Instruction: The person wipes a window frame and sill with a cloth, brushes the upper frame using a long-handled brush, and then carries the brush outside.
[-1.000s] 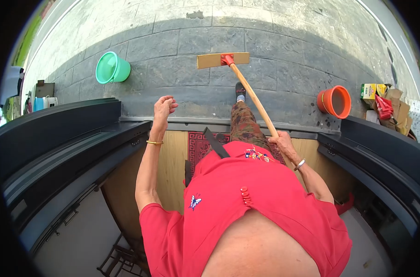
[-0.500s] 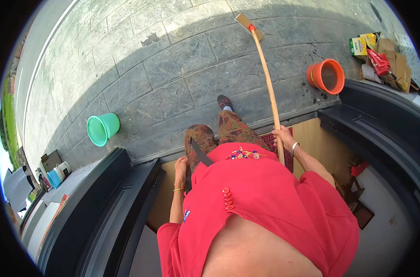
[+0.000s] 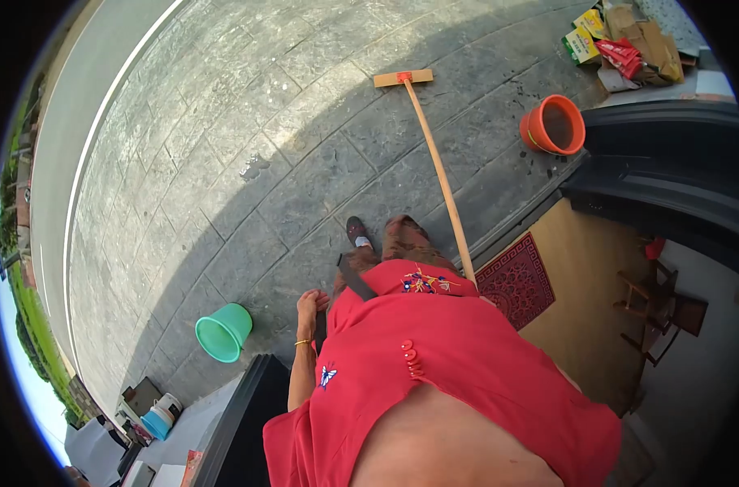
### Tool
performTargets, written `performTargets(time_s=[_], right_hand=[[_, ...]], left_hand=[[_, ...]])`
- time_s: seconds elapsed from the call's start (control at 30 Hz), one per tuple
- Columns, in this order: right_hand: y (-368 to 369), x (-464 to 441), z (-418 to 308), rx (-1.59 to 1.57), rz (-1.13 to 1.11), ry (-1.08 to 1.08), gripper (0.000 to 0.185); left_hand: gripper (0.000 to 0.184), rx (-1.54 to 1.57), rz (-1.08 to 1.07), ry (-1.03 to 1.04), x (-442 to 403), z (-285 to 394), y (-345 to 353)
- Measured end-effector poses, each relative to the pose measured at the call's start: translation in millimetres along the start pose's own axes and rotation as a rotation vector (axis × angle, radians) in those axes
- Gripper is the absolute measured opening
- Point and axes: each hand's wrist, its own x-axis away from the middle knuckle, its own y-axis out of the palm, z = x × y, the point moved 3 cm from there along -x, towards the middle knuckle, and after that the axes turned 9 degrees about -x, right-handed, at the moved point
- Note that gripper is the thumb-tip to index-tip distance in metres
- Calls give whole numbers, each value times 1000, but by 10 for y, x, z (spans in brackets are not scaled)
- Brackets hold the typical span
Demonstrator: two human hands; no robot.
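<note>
A long-handled wooden tool (image 3: 436, 165) with a flat crosswise head and a red joint reaches out over the paving. Its near end runs behind my red shirt (image 3: 467, 341). My right hand (image 3: 486, 301) is almost wholly hidden by the shirt at that end; only a sliver of skin shows, with the pole still held up from there. My left hand (image 3: 311, 303) hangs beside my thigh, fingers loosely bent and apart, holding nothing. A dark strap (image 3: 354, 280) dangles close to it. Whether the tool's head touches the ground I cannot tell.
A green bucket (image 3: 224, 333) stands on the paving at left, and an orange bucket (image 3: 553, 126) of dark water at right. Cardboard and boxes (image 3: 625, 49) lie beyond it. A dark door frame (image 3: 670, 154) flanks the doorway; a red mat (image 3: 517, 282) lies inside.
My view has turned and moved forward out of the doorway. The tool's head has swung left and lies more squarely across. My right hand has slipped behind the shirt; my left hand has moved outward.
</note>
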Motion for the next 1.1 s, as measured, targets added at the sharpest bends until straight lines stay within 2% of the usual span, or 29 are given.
performTargets(time_s=[0.1, 0.13, 0.17, 0.23, 0.43, 0.57, 0.67, 0.73, 0.77, 0.8, 0.83, 0.87, 0.9, 0.93, 0.97, 1.0, 1.03, 1.07, 1.1], right_hand=[[410, -549, -427, 300, 47, -90, 28], [385, -820, -827, -269, 160, 398, 33], [403, -1072, -1035, -538, 133, 477, 38], [274, -1626, -1490, -775, 83, 523, 41], [-246, -3109, -2127, -827, 39, 373, 38], [-370, -3369, -2427, -847, 5, 469, 34], [-650, -3464, -3129, -822, -38, 433, 26], [-815, -3408, -3513, -969, -119, 323, 31], [-938, -3343, -3764, -970, -116, 334, 31], [-1087, -3302, -4089, -1055, -90, 233, 40], [-1223, -3296, -4365, -1141, -64, 126, 49], [-1328, -3326, -4547, -1145, -61, 127, 49], [-1451, -3375, -4729, -1200, -62, 15, 54], [-1560, -3436, -4885, -1253, -60, -98, 60], [-1625, -3518, -5043, -1301, -117, -223, 69], [-1667, -3630, -5175, -1301, -109, -224, 69], [-1715, -3726, -5347, -1163, -67, -403, 72], [-1734, -3800, -5531, -1016, -24, -572, 76], [-1741, -3897, -5672, -961, 121, -528, 64]], left_hand=[[24, -40, 1, 33, -354, 198, -383], [24, -56, 19, 33, -436, 369, -465], [25, -76, 32, 6, -472, 567, -494], [25, -137, 17, 14, -673, 921, -530], [24, -136, 70, 84, -1207, 1935, -346], [26, -89, 90, 34, -1361, 2470, 62], [27, -185, -5, 51, -1689, 3178, 668], [28, -304, -77, 76, -1827, 3529, 979], [29, -328, -93, 113, -1928, 3820, 1220], [28, -406, -88, 184, -2100, 4071, 1434], [27, -608, -50, 345, -2319, 4322, 1652], [27, -874, 100, 679, -2559, 4567, 1934], [30, -829, 5, 728, -2089, 5077, 2401], [35, -726, -134, 712, -2017, 5365, 2822], [44, -882, -98, 947, -1966, 5637, 3230], [59, -831, -190, 1125, -2012, 5797, 3617], [69, -891, -289, 1092, -1805, 6091, 4002], [71, -835, -355, 1106, -1568, 6375, 4303], [72, -775, -421, 1122, -1427, 6620, 4578]])
